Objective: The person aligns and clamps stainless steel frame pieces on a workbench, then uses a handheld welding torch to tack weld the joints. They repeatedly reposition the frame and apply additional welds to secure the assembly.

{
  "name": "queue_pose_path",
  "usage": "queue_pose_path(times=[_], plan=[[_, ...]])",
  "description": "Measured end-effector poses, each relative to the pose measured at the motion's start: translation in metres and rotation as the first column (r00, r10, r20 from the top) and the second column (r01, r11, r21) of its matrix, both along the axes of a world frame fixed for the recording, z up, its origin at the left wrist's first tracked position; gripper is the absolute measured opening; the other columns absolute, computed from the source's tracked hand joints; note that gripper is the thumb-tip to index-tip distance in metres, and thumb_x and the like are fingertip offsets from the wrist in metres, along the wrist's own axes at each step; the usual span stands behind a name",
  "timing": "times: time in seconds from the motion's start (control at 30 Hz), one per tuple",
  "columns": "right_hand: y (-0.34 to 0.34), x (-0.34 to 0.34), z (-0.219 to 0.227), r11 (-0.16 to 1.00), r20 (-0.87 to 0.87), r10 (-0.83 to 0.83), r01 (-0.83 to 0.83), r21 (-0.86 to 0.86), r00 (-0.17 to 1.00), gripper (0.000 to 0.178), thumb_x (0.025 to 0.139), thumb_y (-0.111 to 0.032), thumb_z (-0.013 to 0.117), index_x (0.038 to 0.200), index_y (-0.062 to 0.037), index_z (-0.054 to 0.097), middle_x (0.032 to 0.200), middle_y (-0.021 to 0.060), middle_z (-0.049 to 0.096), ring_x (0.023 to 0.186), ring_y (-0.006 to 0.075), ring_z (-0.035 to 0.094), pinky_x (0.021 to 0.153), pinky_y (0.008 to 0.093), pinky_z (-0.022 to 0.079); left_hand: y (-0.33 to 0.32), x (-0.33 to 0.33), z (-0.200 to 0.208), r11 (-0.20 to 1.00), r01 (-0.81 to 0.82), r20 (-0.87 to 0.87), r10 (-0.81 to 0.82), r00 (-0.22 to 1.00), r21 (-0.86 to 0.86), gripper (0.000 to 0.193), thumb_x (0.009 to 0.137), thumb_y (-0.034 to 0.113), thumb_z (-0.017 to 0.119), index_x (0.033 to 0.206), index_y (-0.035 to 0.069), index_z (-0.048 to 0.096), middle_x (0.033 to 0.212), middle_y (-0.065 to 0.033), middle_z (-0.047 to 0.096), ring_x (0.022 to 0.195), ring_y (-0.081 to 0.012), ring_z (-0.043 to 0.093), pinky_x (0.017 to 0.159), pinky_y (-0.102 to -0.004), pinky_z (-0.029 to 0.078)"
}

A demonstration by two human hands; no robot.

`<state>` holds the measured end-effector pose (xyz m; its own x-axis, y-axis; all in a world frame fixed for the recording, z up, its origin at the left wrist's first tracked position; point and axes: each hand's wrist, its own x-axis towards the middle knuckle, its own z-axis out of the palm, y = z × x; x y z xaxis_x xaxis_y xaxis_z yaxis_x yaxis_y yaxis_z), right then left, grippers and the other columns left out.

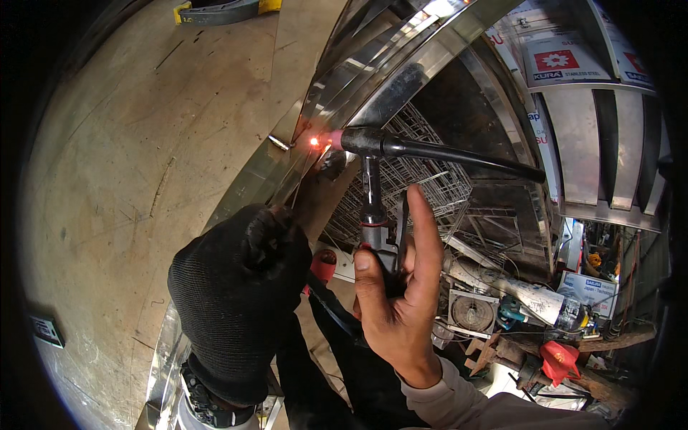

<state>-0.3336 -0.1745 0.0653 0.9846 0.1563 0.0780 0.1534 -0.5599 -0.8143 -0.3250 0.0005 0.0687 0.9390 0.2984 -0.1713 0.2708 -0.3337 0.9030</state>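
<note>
My bare right hand (403, 304) is wrapped round the grip of a TIG welding torch (370, 190), thumb and forefinger raised along it. The torch's long black back cap points right, and its pink nozzle (335, 140) faces left. Just off the nozzle, a bright orange-red glow (314, 142) sits on a shiny curved metal strip (247, 179). My left hand (226, 294), in a black knit glove, is closed beside the strip below the glow. A thin line like a filler rod runs from its fingers toward the glow; the fingers partly hide it.
A broad worn tabletop (122, 165) spans the left, with a yellow-and-dark curved tool (218, 13) at its far edge and a small dark box (46, 331) near its left rim. Wire racks (430, 186), sheet-metal panels (598, 143), a fan-like unit (471, 313) and a red object (559, 362) crowd the right.
</note>
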Motion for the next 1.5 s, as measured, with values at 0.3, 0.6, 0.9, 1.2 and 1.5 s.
queue_pose_path(times=[0.3, 0.6, 0.9, 1.2, 1.5], plan=[[0.004, 0.001, 0.009, 0.998, -0.129, -0.042, 0.048, 0.044, 0.991, 0.069, 0.099, -0.006, 0.063, 0.159, 0.0037, 0.029, 0.148, 0.0339, 0.048, 0.106, 0.0295, 0.072, 0.079, 0.0337, 0.062, 0.004, 0.001, 0.004, 1.000, 0.028, -0.065, -0.029, 0.997, -0.015, 0.012, 0.085, 0.012, 0.078, 0.092, 0.002, 0.078, 0.076, -0.0127, 0.074, 0.065, -0.0214, 0.074, 0.061, -0.0337, 0.058], [-0.002, 0.011, 0.003, 0.981, 0.134, 0.137, -0.116, -0.155, 0.982, 0.069, 0.102, -0.005, 0.061, 0.162, -0.0052, 0.028, 0.104, 0.0102, 0.065, 0.059, 0.0048, 0.057, 0.049, 0.0216, 0.046, 0.016, -0.003, 0.004, 0.996, 0.050, -0.111, -0.057, 0.992, -0.068, 0.021, 0.085, 0.008, 0.081, 0.105, -0.001, 0.077, 0.086, -0.0102, 0.077, 0.075, -0.0146, 0.072, 0.071, -0.0305, 0.059], [-0.002, 0.004, 0.005, 1.000, -0.065, 0.000, 0.001, 0.015, 0.998, 0.075, 0.102, -0.005, 0.062, 0.163, -0.0079, 0.021, 0.094, 0.0078, 0.064, 0.056, 0.0039, 0.054, 0.044, 0.0200, 0.041, 0.007, 0.001, -0.004, 0.994, 0.027, 0.029, -0.024, 0.999, -0.106, 0.013, 0.087, 0.008, 0.078, 0.095, -0.001, 0.076, 0.076, -0.0129, 0.074, 0.063, -0.0176, 0.073, 0.059, -0.0302, 0.056], [-0.003, 0.006, 0.003, 0.998, 0.012, 0.052, -0.052, -0.033, 0.999, 0.073, 0.101, -0.002, 0.062, 0.162, -0.0046, 0.023, 0.114, 0.0130, 0.062, 0.064, 0.0049, 0.055, 0.051, 0.0210, 0.044, 0.009, 0.001, 0.000, 0.991, 0.051, -0.047, -0.057, 0.997, -0.122, 0.013, 0.089, 0.005, 0.077, 0.101, 0.001, 0.078, 0.086, -0.0080, 0.076, 0.075, -0.0122, 0.070, 0.072, -0.0279, 0.058], [0.008, 0.003, 0.010, 1.000, -0.112, 0.011, -0.008, 0.031, 0.994, 0.071, 0.100, -0.002, 0.062, 0.161, -0.0012, 0.024, 0.127, 0.0149, 0.058, 0.076, 0.0061, 0.058, 0.058, 0.0217, 0.046, 0.014, -0.001, 0.003, 0.994, -0.001, -0.010, 0.000, 1.000, -0.105, 0.012, 0.086, 0.008, 0.080, 0.094, 0.000, 0.077, 0.078, -0.0124, 0.074, 0.061, -0.0175, 0.072, 0.058, -0.0305, 0.057]])
